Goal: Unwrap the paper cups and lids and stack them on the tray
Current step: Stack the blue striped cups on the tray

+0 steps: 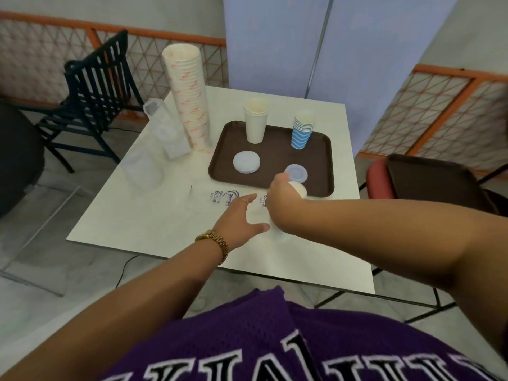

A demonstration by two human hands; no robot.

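1. A brown tray [272, 133] is bearing a plain cream cup stack [256, 122].
2. A second cup stack [302, 132] is showing blue and white wavy stripes.
3. The tall stack [189, 100] is wearing orange marks on white.

Two cup stacks [256, 121] behind two lid piles [246, 162] on tray [324, 160], tall stack [189, 100] left

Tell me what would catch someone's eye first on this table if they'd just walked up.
Probably the tall stack of patterned cups, standing on the white table left of the brown tray and towering over everything. Next, the blue wavy cups at the tray's far right corner. Then the two hands at the near edge: the right hand grips a white cup stack, the left hand open beside it.
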